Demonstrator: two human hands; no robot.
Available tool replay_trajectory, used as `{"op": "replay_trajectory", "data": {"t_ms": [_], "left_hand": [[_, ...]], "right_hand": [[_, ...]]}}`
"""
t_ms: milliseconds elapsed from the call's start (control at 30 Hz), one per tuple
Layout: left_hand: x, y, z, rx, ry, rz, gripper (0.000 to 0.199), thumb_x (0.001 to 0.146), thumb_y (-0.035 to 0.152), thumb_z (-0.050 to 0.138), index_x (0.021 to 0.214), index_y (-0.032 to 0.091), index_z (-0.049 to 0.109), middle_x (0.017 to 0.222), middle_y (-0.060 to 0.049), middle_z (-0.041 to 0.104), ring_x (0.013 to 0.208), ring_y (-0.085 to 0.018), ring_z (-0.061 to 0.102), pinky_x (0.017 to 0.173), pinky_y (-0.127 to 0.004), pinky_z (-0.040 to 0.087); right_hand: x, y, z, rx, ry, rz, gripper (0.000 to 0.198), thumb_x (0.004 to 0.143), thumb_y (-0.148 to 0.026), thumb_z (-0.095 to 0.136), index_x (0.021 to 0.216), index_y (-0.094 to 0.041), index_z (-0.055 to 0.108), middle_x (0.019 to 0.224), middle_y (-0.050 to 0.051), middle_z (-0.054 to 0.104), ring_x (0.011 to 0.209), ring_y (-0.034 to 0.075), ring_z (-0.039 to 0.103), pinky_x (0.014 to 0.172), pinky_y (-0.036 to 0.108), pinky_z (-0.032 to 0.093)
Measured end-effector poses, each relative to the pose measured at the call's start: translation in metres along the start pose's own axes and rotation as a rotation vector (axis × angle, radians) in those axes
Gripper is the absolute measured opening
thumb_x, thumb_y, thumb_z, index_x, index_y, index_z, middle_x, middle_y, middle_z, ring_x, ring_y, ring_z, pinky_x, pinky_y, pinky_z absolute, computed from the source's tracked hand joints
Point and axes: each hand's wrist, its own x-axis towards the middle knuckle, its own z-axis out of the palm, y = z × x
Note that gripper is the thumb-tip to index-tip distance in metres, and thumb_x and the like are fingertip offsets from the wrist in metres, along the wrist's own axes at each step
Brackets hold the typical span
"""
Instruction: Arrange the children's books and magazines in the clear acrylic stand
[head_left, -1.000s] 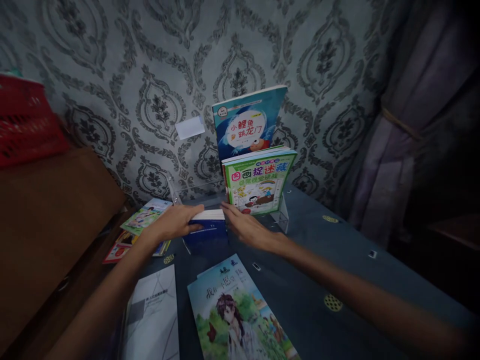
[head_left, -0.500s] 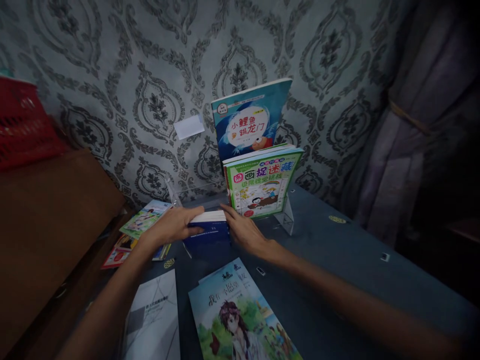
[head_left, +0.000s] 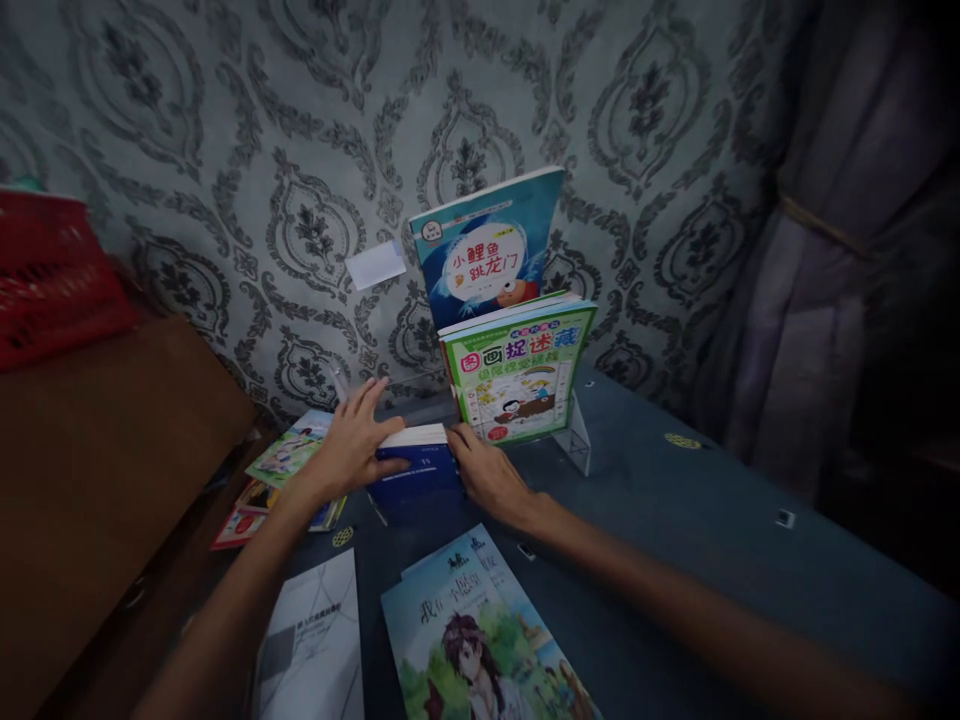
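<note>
A thick dark blue book (head_left: pixel 416 485), possibly several together, stands upright in the left part of a clear plastic rack (head_left: pixel 579 448), its white page edges facing up. My left hand (head_left: pixel 358 440) is open at the book's left end, with fingers spread upward above the rack and the thumb against the front cover. On the right, my right hand (head_left: pixel 491 475) grips the book's right edge. Beside that hand, a green children's book (head_left: pixel 517 385) leans upright in the rack, several thin books behind it. A taller blue fish-picture book (head_left: pixel 491 250) rises at the back.
Illustrated blue-green books (head_left: pixel 472 610) lie overlapping on the dark table (head_left: pixel 675 540) in front. A pale grey book (head_left: pixel 319 630) lies to their left. Farther left are a small pile of colourful books (head_left: pixel 289 450), a cardboard box (head_left: pixel 127 430) and a red basket (head_left: pixel 60 270). Patterned wallpaper stands behind.
My left fingers have lifted off the top of the blue book and spread upward. My right hand's fingers have drawn in onto the book's right edge. The view has shifted slightly.
</note>
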Motion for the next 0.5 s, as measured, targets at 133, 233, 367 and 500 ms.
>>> {"op": "replay_trajectory", "data": {"t_ms": [133,233,367,500], "left_hand": [[0.005,-0.001,-0.004,0.004,-0.118,-0.024,0.044,0.086,0.06,0.065,0.113,0.026,0.068,0.146,-0.017,0.048,0.132,-0.038,0.048,0.104,-0.055,0.04],[0.009,-0.004,-0.012,-0.046,-0.157,-0.042,0.046,0.083,0.062,0.068,0.114,0.027,0.069,0.138,-0.015,0.054,0.128,-0.036,0.052,0.104,-0.053,0.041],[0.015,-0.013,-0.026,-0.337,-0.121,-0.027,0.042,0.094,0.053,0.056,0.125,0.025,0.064,0.125,-0.009,0.064,0.116,-0.025,0.061,0.099,-0.038,0.049],[0.033,-0.03,-0.035,-0.24,0.233,-0.15,0.033,0.103,0.035,0.041,0.121,0.02,0.062,0.121,-0.01,0.068,0.113,-0.024,0.061,0.099,-0.037,0.048]], "right_hand": [[0.0,0.001,0.003,0.014,0.016,-0.011,0.062,0.08,0.004,0.049,0.138,-0.018,0.046,0.129,0.013,0.055,0.1,0.022,0.065,0.084,0.033,0.057],[-0.001,0.002,0.003,0.046,0.025,-0.025,0.061,0.08,0.003,0.049,0.138,-0.017,0.046,0.129,0.013,0.054,0.103,0.024,0.064,0.087,0.035,0.057],[-0.001,0.004,0.003,0.104,0.035,-0.043,0.065,0.081,0.005,0.046,0.142,-0.015,0.043,0.134,0.015,0.053,0.109,0.024,0.063,0.093,0.038,0.056],[-0.002,0.008,0.005,0.194,0.065,-0.095,0.067,0.081,0.005,0.044,0.145,-0.015,0.042,0.138,0.016,0.052,0.117,0.025,0.061,0.101,0.041,0.053]]}}
